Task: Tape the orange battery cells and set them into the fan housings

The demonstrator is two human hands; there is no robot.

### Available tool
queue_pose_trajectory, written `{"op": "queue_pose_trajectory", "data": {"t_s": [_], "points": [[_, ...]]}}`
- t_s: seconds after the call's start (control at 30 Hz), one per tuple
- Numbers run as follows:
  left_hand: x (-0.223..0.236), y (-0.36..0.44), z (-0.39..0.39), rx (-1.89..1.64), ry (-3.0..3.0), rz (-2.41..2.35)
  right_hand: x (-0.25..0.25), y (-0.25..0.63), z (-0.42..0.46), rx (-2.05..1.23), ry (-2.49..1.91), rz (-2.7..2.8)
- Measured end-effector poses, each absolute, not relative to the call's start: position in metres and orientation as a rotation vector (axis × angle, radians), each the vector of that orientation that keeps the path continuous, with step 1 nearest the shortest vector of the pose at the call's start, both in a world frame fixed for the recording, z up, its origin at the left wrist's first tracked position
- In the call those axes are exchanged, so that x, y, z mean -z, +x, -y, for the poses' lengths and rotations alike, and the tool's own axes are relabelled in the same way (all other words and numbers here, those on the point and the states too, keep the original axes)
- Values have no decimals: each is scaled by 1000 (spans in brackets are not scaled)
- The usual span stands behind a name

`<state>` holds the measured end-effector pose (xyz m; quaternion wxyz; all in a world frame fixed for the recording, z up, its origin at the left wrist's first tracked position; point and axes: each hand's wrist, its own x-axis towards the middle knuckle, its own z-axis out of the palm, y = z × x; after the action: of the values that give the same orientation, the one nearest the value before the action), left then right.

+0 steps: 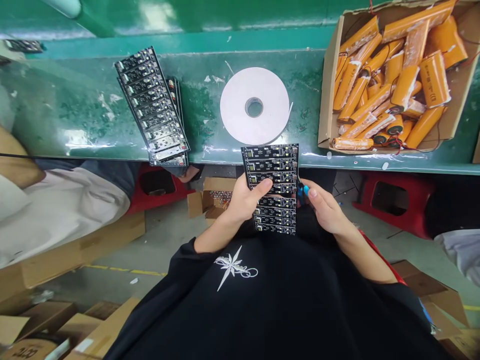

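Observation:
My left hand (249, 197) is closed around the left edge of a black circuit board panel (270, 165), its thumb lying across the face. Rows of small boards make up the panel, and a narrow gap with a slight bend runs across it just below the thumb. At the panel's right edge, my right hand (326, 204) is closed on a small tool with a blue and black handle (305, 190). The tool's working end is mostly hidden by the panel and fingers. Beyond the panel, a white roll of tape (236, 112) lies flat on the green table (307, 107).
Stacked circuit board panels (152, 105) lie at the left. A cardboard box (327, 95) full of orange wrapped battery packs (407, 85) stands at the right. People sit on both sides, near red stools (399, 200). A small open carton (197, 204) is under the table.

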<state>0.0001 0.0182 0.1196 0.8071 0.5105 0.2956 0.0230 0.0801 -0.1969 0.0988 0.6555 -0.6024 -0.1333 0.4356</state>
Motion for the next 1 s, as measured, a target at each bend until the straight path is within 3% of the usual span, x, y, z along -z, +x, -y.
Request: {"op": "queue_pose_trajectory", "data": {"t_s": [0.17, 0.4, 0.77, 1.0], "points": [[-118, -3, -18, 22, 1057, -644, -101, 88, 194, -974, -1399, 309], [-120, -1, -21, 192, 864, -632, -106, 88, 188, -1160, -1052, 134], [-116, -3, -18, 119, 1043, -539, -100, 85, 195, -844, -1377, 196], [-112, -5, -19, 322, 792, -585, -100, 90, 191, -1095, -997, 103]]}}
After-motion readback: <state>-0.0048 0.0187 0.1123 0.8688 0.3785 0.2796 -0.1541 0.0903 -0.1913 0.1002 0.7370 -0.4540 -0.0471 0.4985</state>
